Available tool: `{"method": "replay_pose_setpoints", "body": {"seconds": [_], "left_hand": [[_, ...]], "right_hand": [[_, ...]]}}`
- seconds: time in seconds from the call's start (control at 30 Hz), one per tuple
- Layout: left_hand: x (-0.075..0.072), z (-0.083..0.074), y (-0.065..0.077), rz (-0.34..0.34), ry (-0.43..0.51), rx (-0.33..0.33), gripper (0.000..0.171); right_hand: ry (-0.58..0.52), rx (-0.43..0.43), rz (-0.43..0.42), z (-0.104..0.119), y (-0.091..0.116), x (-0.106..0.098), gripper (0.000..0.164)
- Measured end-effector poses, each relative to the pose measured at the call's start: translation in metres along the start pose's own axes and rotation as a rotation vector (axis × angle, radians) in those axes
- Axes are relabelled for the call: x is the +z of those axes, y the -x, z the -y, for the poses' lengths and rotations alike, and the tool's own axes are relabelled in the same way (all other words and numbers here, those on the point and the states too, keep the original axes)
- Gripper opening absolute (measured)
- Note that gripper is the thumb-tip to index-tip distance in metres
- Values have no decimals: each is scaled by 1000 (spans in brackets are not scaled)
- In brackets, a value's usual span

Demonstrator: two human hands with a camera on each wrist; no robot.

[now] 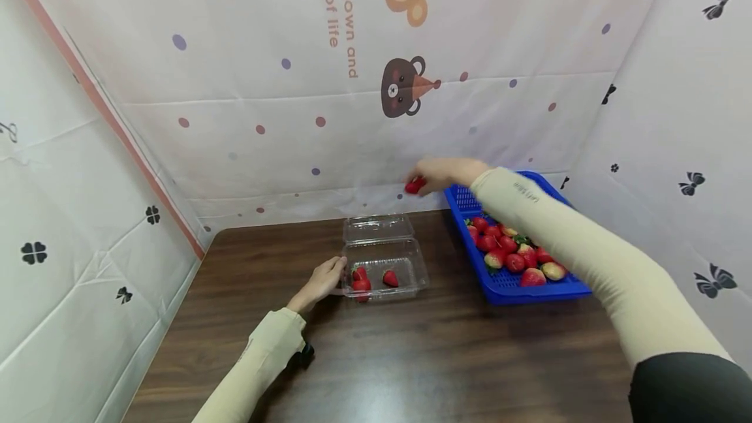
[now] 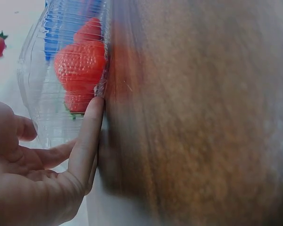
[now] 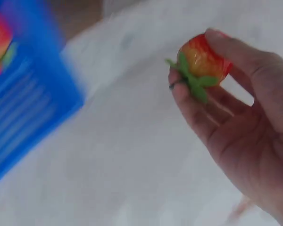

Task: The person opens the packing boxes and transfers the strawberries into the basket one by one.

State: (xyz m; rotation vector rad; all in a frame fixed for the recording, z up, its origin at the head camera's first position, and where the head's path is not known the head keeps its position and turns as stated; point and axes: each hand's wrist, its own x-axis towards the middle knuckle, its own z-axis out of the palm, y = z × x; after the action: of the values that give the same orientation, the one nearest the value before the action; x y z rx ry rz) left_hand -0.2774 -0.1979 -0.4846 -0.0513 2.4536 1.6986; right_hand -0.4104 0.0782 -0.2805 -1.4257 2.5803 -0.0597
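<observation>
My left hand (image 1: 324,278) rests against the left end of a clear plastic clamshell container (image 1: 416,266), its lid folded back. One straight finger (image 2: 88,136) touches the container's lower edge. Inside the container lie several strawberries (image 1: 390,278), most near the left hand. Raised above the back of the table, my right hand (image 1: 437,173) pinches a strawberry (image 3: 205,61) between thumb and fingertips. Its green leaves show toward the fingers in the right wrist view. This hand is between the container and a blue basket (image 1: 477,266) of strawberries.
The blue basket stands at the back right, partly hidden under my right forearm (image 1: 546,227). A patterned sheet (image 1: 282,149) hangs behind the dark wooden table (image 1: 376,351), with side sheets left and right. The container's lid (image 1: 378,227) lies toward the back.
</observation>
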Motion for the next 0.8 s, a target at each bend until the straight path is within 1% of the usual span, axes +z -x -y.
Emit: {"method": "replay_pose_setpoints", "body": {"seconds": [0.07, 0.13, 0.17, 0.2, 0.23, 0.3, 0.37, 0.43, 0.5, 0.57, 0.63, 0.7, 0.73, 0.8], "left_hand": [[-1, 0, 0, 0, 12, -10, 39], [-2, 0, 0, -2, 4, -13, 40], [-3, 1, 0, -7, -10, -15, 40], [-3, 1, 0, -12, -22, -18, 41], [-3, 1, 0, -16, -24, -22, 40], [-3, 2, 1, -18, -25, -25, 40], [-3, 2, 1, -11, -15, -25, 39], [-2, 2, 2, 10, 7, -15, 39], [-2, 2, 2, 24, 11, -11, 40], [-2, 2, 3, 25, 7, -13, 41], [-2, 1, 3, 16, 7, -19, 40], [-3, 1, 2, 10, 11, -17, 40], [-3, 1, 2, 11, 17, -17, 40], [-3, 1, 1, 14, 20, -11, 41]], "right_hand": [[12, 105, -54, -25, 20, -12, 28], [14, 212, -66, -48, 39, -16, 27], [-3, 266, -61, -59, 48, -14, 27], [-26, 319, -41, -68, 57, -11, 26], [-76, 368, -13, -77, 66, -6, 26], [-211, 493, 50, -92, 83, 8, 31], [-318, 603, 110, -105, 98, 25, 38], [-356, 685, 184, -116, 111, 42, 47], [-350, 730, 252, -126, 119, 57, 54], [-324, 729, 314, -132, 123, 68, 61], [-322, 721, 358, -136, 124, 76, 67], [-353, 721, 375, -136, 124, 78, 69], [-348, 707, 383, -136, 125, 78, 69], [-360, 687, 392, -134, 124, 74, 61]]}}
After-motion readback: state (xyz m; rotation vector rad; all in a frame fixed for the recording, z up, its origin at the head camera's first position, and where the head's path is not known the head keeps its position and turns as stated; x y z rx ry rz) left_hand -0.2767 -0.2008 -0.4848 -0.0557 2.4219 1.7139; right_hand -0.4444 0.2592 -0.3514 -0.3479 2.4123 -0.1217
